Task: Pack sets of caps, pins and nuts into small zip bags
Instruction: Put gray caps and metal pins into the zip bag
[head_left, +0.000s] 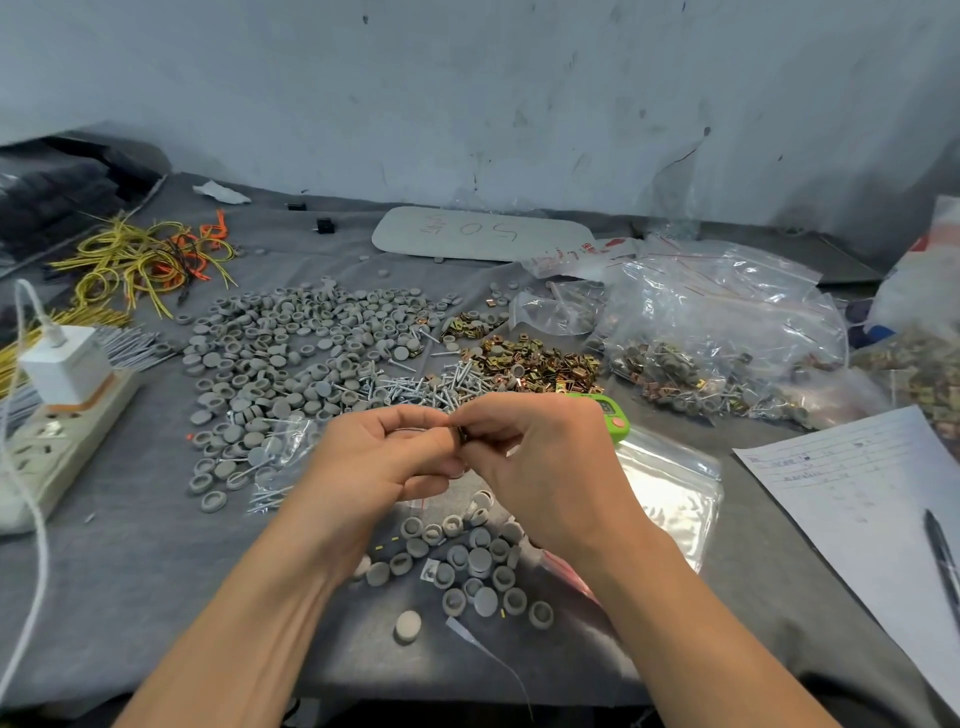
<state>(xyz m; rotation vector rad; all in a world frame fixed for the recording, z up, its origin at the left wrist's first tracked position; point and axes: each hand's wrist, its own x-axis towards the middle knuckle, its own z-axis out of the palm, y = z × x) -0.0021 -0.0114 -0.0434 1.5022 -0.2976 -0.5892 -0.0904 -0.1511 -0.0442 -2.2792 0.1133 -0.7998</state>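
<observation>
My left hand (382, 457) and my right hand (540, 467) meet above the table's middle, fingers curled, pinching a small dark part (461, 435) between them; what else they hold is hidden. Below them lies a small cluster of grey caps (467, 564). A large spread of grey caps (291, 353) covers the cloth behind. Silver pins (421, 387) lie in a heap beyond my hands, with brass nuts (535, 361) to their right. Small clear zip bags (670, 488) lie stacked right of my right hand.
A white power strip (57, 441) with a charger sits at left. Yellow and orange wires (140, 260) lie at back left. Large plastic bags (727, 332) of mixed parts sit at right. Paper (857, 499) and a pen (943, 556) lie at front right. A green timer (615, 421) peeks behind my right hand.
</observation>
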